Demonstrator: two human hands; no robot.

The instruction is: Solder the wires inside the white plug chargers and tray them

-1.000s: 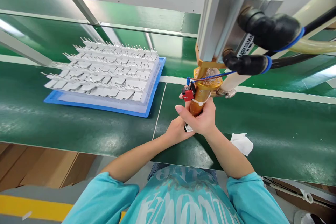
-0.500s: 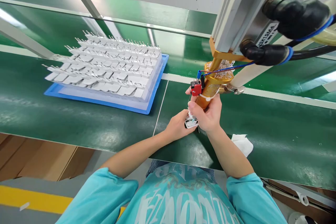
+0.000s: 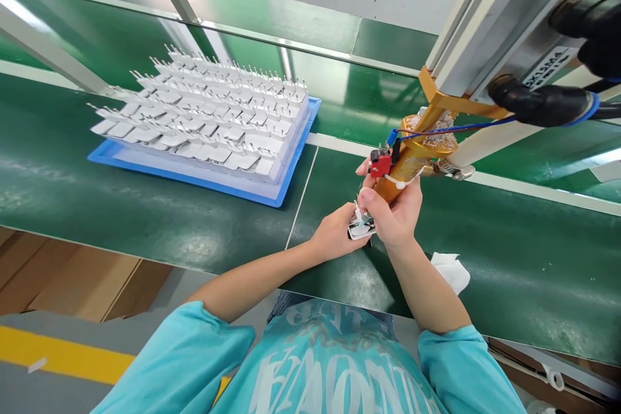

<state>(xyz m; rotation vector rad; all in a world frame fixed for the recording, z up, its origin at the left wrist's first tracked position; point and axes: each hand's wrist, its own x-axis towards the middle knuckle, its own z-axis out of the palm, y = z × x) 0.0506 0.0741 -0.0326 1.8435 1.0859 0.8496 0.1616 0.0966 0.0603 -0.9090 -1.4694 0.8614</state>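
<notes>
My left hand [image 3: 336,233] pinches a small white plastic part [image 3: 359,229] low over the green table. The part has a rounded rim and a dark inside, with a thin prong standing up from it. My right hand [image 3: 396,213] is wrapped round the lower barrel of a gold-coloured dispensing gun [image 3: 405,171], its thumb on the near side. The gun's tip points down into the white part, but the fingers mostly cover it. A red microswitch [image 3: 381,165] with a blue wire connector sits on the barrel, above the fingertips. Crusty white residue coats the gun's collar.
A blue tray [image 3: 242,194] at the left holds stacked rows of white parts [image 3: 213,116] with upright prongs. A crumpled white cloth [image 3: 450,272] lies by my right forearm. A metal cylinder [image 3: 499,32] with black hoses hangs at the upper right. Cardboard boxes [image 3: 87,278] stand below the table.
The camera view has shifted, so the gun, hands and tray appear farther right. Both hands keep the same grips, and the gun's tip stays at the white part.
</notes>
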